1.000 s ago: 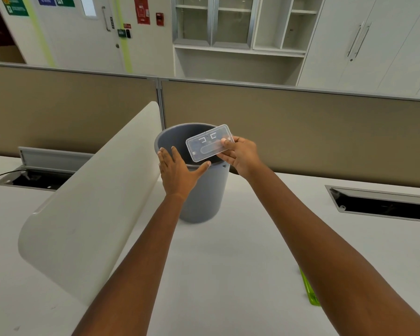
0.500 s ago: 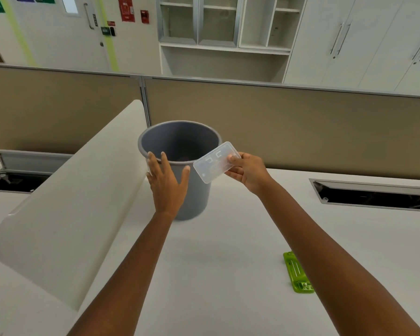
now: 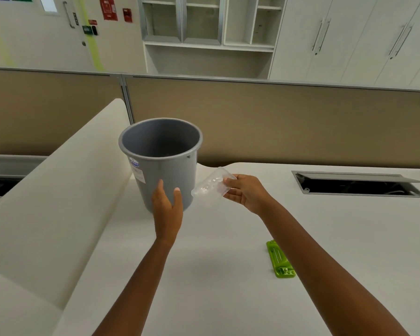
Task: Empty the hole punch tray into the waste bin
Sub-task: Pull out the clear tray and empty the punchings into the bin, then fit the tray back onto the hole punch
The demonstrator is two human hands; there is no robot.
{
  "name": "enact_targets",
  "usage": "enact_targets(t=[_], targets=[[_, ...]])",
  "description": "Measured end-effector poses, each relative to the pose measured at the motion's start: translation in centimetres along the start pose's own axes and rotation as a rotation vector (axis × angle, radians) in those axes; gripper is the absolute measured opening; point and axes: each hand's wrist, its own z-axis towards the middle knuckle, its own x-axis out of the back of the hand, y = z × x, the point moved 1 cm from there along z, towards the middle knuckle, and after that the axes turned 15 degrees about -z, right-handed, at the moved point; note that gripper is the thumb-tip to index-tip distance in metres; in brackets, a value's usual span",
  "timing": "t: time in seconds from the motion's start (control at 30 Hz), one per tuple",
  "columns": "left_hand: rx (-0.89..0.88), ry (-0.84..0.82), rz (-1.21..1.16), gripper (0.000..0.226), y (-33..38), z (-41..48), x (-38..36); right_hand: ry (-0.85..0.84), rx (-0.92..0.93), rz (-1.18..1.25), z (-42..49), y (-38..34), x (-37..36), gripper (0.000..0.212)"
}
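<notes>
A grey waste bin stands upright on the white desk, its mouth open. My left hand rests against the bin's lower front wall, fingers spread. My right hand pinches the clear plastic hole punch tray just right of the bin, below its rim and tilted. The green hole punch lies flat on the desk under my right forearm.
A white curved divider panel runs along the left beside the bin. A cable hatch is open in the desk at the right, another at the far left. A beige partition backs the desk.
My right hand has drawn the tray away from over the bin's mouth, down and to the right. My left hand slid lower on the bin's wall.
</notes>
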Motion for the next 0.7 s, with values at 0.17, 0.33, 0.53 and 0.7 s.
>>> enact_targets(t=[0.17, 0.33, 0.53, 0.7], targets=[[0.424, -0.22, -0.484, 0.029, -0.6, -3.1, -1.7, 0.052, 0.011, -0.03, -1.1, 1.4, 0.7, 0.031], [0.502, -0.313, -0.509, 0.023, -1.1, -5.0, -3.2, 0.105, 0.024, -0.05, -2.2, 3.1, 1.3, 0.015], [0.54, -0.391, -0.521, 0.01, -2.0, -6.2, -3.6, 0.12, 0.001, -0.035, -3.1, 5.3, 2.9, 0.012], [0.618, -0.461, -0.511, 0.018, -2.8, -7.1, -4.3, 0.075, -0.017, -0.102, -3.6, 7.1, 4.0, 0.017]])
